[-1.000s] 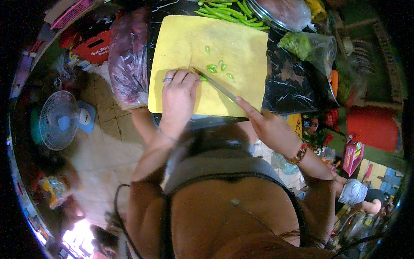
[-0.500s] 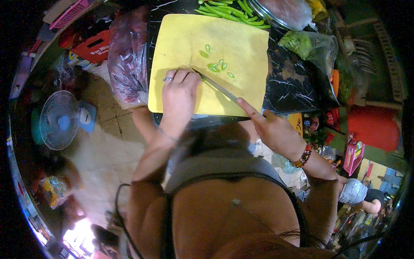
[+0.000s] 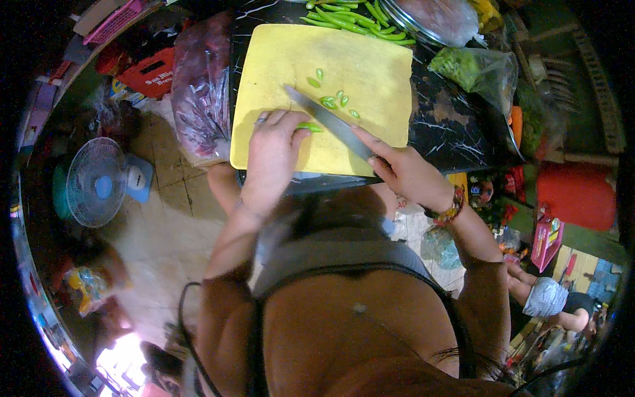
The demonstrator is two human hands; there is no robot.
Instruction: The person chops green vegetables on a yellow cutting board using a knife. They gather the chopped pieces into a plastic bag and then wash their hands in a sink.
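A yellow cutting board (image 3: 264,66) lies on the dark marbled table. My left hand (image 3: 274,145) rests on its near left part, closed, with a green chili pepper (image 3: 309,126) pinched under its fingers; the pepper's cut end sticks out to the right. My right hand (image 3: 411,171) grips a kitchen knife (image 3: 327,120), index finger stretched along the back of the blade. The blade slants over the board just beyond the pepper, tip toward the far left. Several slanted green chili slices (image 3: 329,102) lie loose on the board beyond the blade.
Whole green chilies (image 3: 350,21) are heaped past the board's far edge. Beside them are a bagged round container (image 3: 433,20) and a clear bag of green vegetables (image 3: 463,69). A plastic bag (image 3: 200,86) hangs at the table's left. A fan (image 3: 98,185) stands on the floor.
The knife has lifted away from my left fingers, its tip now farther up the board. My right hand has moved slightly up and left, and the chili now shows more clearly.
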